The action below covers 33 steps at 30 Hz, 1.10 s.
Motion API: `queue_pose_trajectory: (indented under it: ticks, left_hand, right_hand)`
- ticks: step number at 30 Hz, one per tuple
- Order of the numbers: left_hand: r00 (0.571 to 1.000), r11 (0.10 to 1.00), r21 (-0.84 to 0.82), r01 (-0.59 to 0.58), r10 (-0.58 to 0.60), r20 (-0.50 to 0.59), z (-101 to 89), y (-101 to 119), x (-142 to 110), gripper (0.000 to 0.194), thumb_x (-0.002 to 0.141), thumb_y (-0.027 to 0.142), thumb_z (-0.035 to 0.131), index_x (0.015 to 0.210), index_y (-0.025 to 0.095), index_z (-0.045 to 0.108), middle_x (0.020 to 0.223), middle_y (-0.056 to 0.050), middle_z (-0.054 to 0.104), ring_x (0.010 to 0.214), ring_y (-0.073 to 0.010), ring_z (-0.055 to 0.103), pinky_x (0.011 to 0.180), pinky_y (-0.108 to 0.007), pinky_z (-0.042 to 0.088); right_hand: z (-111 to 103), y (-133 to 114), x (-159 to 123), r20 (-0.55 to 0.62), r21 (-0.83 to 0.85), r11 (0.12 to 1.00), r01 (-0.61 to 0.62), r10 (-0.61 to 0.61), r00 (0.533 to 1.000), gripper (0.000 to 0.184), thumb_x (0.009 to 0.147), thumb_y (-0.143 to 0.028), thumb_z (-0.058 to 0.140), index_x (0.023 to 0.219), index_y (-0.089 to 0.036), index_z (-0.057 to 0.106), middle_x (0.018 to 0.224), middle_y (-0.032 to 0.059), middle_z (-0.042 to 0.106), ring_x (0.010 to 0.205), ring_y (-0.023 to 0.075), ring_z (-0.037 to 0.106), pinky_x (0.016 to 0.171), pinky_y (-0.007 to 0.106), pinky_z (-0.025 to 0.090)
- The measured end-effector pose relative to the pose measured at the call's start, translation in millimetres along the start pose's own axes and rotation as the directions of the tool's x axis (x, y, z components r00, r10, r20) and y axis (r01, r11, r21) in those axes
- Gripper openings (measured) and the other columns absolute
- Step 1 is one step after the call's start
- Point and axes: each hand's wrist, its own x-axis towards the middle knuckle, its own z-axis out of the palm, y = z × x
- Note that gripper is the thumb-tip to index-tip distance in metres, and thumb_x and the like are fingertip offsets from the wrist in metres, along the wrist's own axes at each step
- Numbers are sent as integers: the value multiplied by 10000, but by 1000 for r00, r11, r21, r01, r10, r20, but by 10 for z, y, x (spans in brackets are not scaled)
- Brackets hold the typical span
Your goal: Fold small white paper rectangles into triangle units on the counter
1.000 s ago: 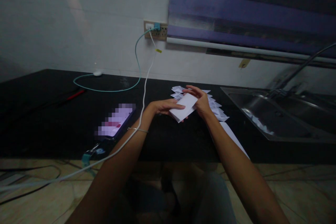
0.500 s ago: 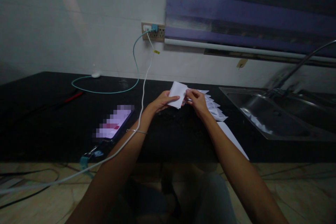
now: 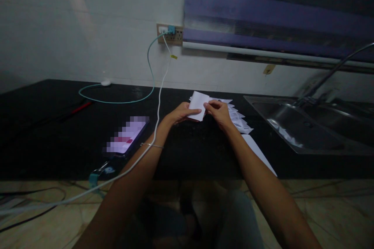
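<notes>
A small folded white paper point(image 3: 199, 103) is held up above the dark counter. My left hand point(image 3: 181, 113) is closed on its left side, with the thumb lying across the front face. At the right edge my right hand point(image 3: 218, 113) pinches the same paper between thumb and fingers. Several folded white papers with pointed ends point(image 3: 238, 118) lie in an overlapping row behind and beside my right hand, which hides part of them. A flat white sheet point(image 3: 258, 152) lies on the counter by my right forearm.
A phone point(image 3: 127, 136) with a lit screen and a strap lies left of my left forearm. A white cable point(image 3: 159, 103) runs from the wall socket point(image 3: 178, 35) across that forearm. A teal cable point(image 3: 117, 103) loops over the counter. The metal sink point(image 3: 306, 126) is at the right.
My right thumb and fingers have shifted slightly onto the right edge of the folded paper. My left hand keeps its hold, and the paper stays nearly in place.
</notes>
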Motion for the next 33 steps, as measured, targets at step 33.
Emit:
queue_pose_trajectory:
  ticks: [33]
  left_hand:
    - [996, 999, 27, -44, 41, 80, -87, -89, 68, 367, 707, 279, 874, 980, 76, 736, 940, -158, 774, 795, -218, 742, 791, -377, 614]
  right_hand:
    - [-8, -33, 4, 4, 50, 998, -39, 38, 999, 268, 662, -426, 870, 773, -221, 737, 762, 1, 710, 686, 163, 616, 684, 328, 519]
